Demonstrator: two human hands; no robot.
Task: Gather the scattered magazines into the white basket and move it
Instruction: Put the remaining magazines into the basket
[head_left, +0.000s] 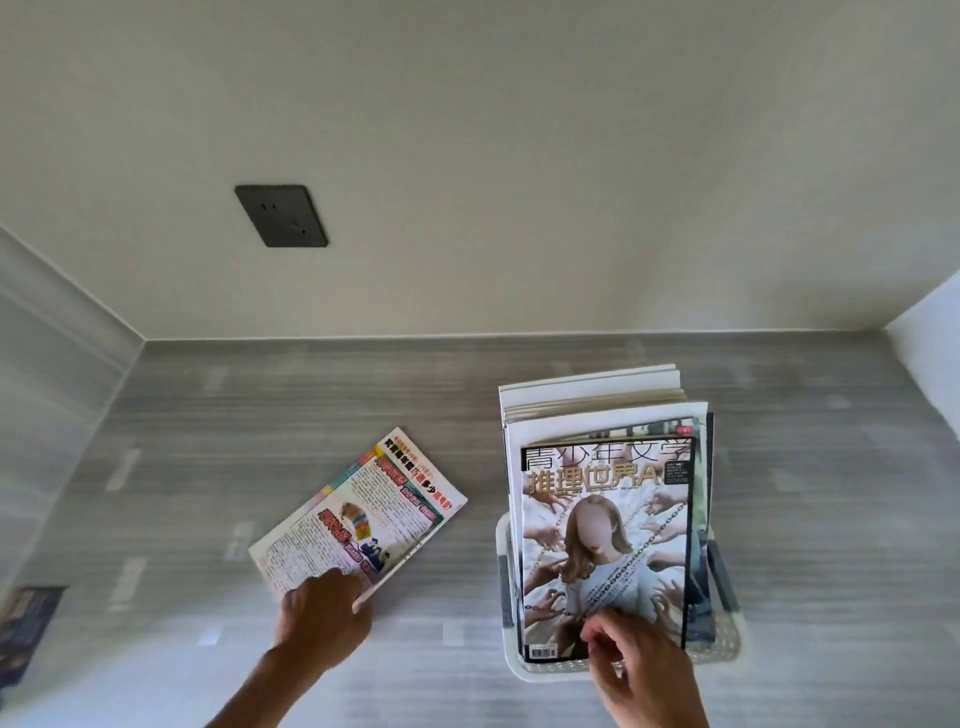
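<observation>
Grey, streaked flooring (519, 374) filled the lower half of the head view, meeting a cream wall (467, 156) that carried a dark socket plate (281, 215); a pale panel ran along the left side and a white edge cut in at the far right. At the left border a dark blue magazine (23, 629) lay partly out of frame, well apart from everything else. The left hand (324, 613) reached forward from the bottom of the frame, forearm angled up and to the right, knuckles upward, fingers curled down over the near corner of a colourful magazine (358, 512) that lay flat and tilted diagonally on the floor; the fingers pressed on its cover and near edge, though whether they had closed under it could not be told. The right hand (641, 670) came in from the lower right, its fingers bent and pinched on the bottom edge of the top magazine (605, 540), whose cover showed a figure surrounded by reaching hands. That magazine sat on a stack of magazines (592, 395) resting in the white basket (730, 644), whose perforated rim showed around the stack's near end while the far ends stuck out beyond it. Colourful magazine and basket lay near each other, not touching.
</observation>
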